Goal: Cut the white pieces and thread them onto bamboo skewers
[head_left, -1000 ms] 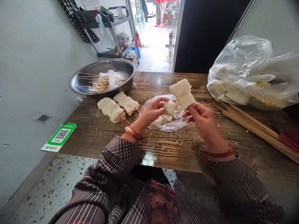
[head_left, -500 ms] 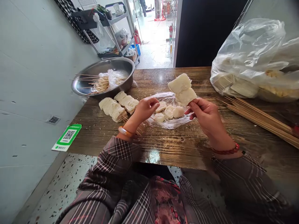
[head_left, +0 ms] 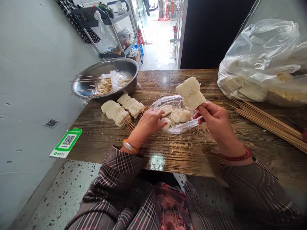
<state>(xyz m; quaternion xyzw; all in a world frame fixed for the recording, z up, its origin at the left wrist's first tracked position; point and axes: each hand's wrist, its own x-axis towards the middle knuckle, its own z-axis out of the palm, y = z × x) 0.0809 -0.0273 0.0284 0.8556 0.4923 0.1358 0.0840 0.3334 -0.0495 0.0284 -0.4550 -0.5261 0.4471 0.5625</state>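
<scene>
Two joined pale flat pieces (head_left: 190, 92) are held up over the table in my right hand (head_left: 214, 123), pinched between thumb and fingers at their lower edge. A thin stick tip shows at their top. My left hand (head_left: 151, 121) is low, fingers apart, at the left edge of a clear plastic sheet (head_left: 179, 128). Its fingertips touch or nearly touch one of several round pale pieces (head_left: 175, 116) lying there. Left of that hand, stacks of skewered pale pieces (head_left: 116, 112) rest on the wood, their sticks partly behind the wrist.
A steel basin (head_left: 130, 68) with skewers and plastic stands at the back left. Thin sticks (head_left: 268, 123) lie at the right, below a large plastic bag (head_left: 261, 64). A green code card (head_left: 66, 142) is at the table's left edge (head_left: 83, 150). A shelf cart (head_left: 115, 20) stands behind.
My left hand has come down to the round pieces, its fingers spreading from a near pinch. My right hand, still holding the joined pieces, has shifted slightly right.
</scene>
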